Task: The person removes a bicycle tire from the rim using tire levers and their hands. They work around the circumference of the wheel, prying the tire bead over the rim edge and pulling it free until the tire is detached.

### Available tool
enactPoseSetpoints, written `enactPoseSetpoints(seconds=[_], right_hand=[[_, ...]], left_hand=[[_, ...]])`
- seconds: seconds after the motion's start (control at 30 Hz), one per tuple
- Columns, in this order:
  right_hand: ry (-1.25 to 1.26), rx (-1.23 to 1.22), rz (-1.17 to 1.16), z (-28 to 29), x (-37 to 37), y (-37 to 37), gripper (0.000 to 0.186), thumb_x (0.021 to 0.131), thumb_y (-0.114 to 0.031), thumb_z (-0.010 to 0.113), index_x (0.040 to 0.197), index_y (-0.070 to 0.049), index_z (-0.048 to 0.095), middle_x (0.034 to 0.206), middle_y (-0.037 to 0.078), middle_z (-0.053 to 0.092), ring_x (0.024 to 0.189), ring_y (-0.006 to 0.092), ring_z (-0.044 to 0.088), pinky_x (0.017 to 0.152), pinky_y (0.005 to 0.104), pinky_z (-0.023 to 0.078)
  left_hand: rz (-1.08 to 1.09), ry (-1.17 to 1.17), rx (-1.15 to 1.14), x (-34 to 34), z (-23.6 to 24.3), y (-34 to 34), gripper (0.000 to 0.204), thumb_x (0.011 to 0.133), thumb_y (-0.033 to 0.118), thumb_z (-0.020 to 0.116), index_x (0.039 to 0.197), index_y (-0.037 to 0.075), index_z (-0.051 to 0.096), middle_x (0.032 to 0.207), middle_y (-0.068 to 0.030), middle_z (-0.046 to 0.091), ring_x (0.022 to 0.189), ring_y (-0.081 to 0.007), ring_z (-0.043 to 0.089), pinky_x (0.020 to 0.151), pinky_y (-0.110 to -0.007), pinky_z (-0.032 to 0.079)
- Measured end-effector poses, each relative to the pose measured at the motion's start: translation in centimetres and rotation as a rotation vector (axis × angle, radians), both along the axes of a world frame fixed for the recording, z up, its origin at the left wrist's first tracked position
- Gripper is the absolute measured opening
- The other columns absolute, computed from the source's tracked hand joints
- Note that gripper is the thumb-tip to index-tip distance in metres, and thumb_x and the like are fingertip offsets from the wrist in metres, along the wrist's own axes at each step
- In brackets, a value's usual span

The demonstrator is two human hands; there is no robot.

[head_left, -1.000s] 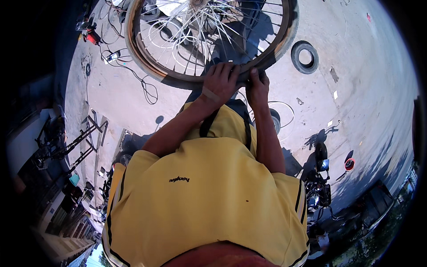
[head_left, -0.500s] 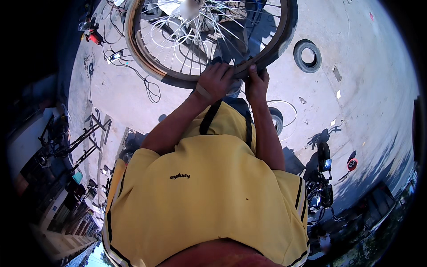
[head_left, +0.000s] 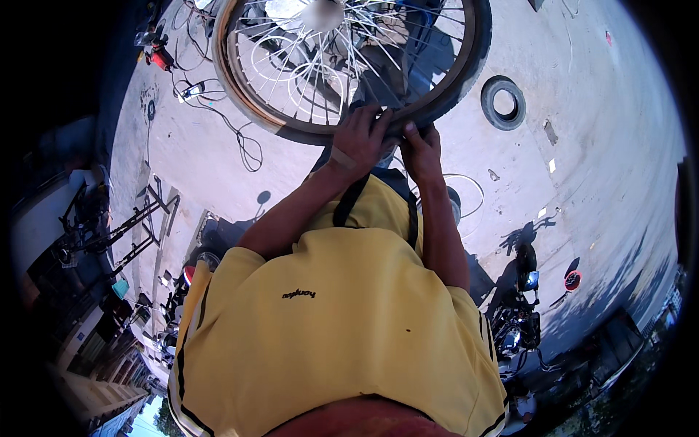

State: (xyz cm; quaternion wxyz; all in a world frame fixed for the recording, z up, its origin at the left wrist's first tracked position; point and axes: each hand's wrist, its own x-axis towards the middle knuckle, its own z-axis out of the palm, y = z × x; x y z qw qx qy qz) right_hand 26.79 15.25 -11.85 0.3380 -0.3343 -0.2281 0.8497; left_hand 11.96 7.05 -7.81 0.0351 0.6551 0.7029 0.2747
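A spoked bicycle wheel [head_left: 450,81], with a dark tire and rust-tinged rim, is held upper middle, over my legs. My left hand [head_left: 359,142] has its fingers bent over the lower stretch of the tire, with a tan patch on the wrist. Just right of it, my right hand [head_left: 421,149] grips the same stretch, thumb pressed on the tire. The fingertips of both hands are partly hidden. Beyond the spokes lie pale hose loops and dark items; the hub is blurred.
A loose tire [head_left: 516,104] lies on the concrete at right. At left are cables [head_left: 251,146], a red tool [head_left: 160,58] and metal frames [head_left: 109,237]. A motorbike [head_left: 526,328] and a red bucket [head_left: 573,280] are at lower right; a curved hose [head_left: 480,197] lies beside my right arm.
The wheel has shifted slightly to the right. My hands rose a little, then came back down, staying on the tire's lower stretch with small finger movements.
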Motion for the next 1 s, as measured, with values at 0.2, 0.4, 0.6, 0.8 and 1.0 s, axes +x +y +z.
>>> enactPoseSetpoints(seconds=[0.2, 0.4, 0.6, 0.8, 1.0], right_hand=[[-0.058, 0.089, -0.133, -1.4, -1.2, -1.6, 0.04, 0.102, -0.009, 0.065, 0.137, 0.0, 0.048, 0.123, 0.013, 0.062, 0.108, 0.0194, 0.063, 0.086, 0.0335, 0.056], [-0.092, -0.062, -0.063, 1.0, -1.2, -0.7, 0.035, 0.105, -0.014, 0.062, 0.134, 0.001, 0.05, 0.124, 0.014, 0.063, 0.11, 0.0216, 0.064, 0.094, 0.0374, 0.054], [0.01, 0.025, -0.056, 0.6, -1.0, -0.1, 0.033, 0.104, -0.016, 0.063, 0.13, 0.002, 0.053, 0.119, 0.015, 0.067, 0.108, 0.0236, 0.067, 0.087, 0.0379, 0.059], [-0.18, -0.012, -0.167, -0.1, -2.6, 0.3, 0.029, 0.104, -0.016, 0.063, 0.126, 0.002, 0.055, 0.119, 0.015, 0.067, 0.103, 0.022, 0.068, 0.08, 0.0349, 0.06], [-0.02, -0.027, -0.049, 1.9, -1.0, 0.5, 0.033, 0.104, -0.015, 0.062, 0.128, 0.007, 0.053, 0.122, 0.018, 0.066, 0.108, 0.0257, 0.068, 0.093, 0.0376, 0.059]], left_hand=[[0.034, -0.096, 0.121, 0.2, -0.4, 0.9, 0.041, 0.082, 0.017, 0.08, 0.12, 0.007, 0.067, 0.109, -0.0124, 0.063, 0.095, -0.0317, 0.068, 0.074, -0.04, 0.057], [-0.009, -0.114, 0.043, -0.5, -0.1, 1.3, 0.033, 0.082, 0.02, 0.077, 0.11, 0.006, 0.067, 0.104, -0.0088, 0.06, 0.091, -0.0281, 0.065, 0.068, -0.039, 0.056], [0.024, -0.141, 0.079, -0.6, 1.0, 0.9, 0.03, 0.085, 0.019, 0.077, 0.112, 0.01, 0.07, 0.097, -0.0079, 0.062, 0.082, -0.0297, 0.066, 0.063, -0.04, 0.054], [-0.008, -0.147, 0.081, -0.7, 0.1, 1.3, 0.028, 0.086, 0.02, 0.076, 0.111, 0.01, 0.07, 0.095, -0.0085, 0.062, 0.081, -0.0308, 0.066, 0.063, -0.041, 0.055], [0.017, -0.151, 0.08, -1.1, 0.8, 0.8, 0.026, 0.084, 0.018, 0.077, 0.108, 0.009, 0.069, 0.094, -0.0087, 0.062, 0.08, -0.0313, 0.067, 0.063, -0.041, 0.054]])
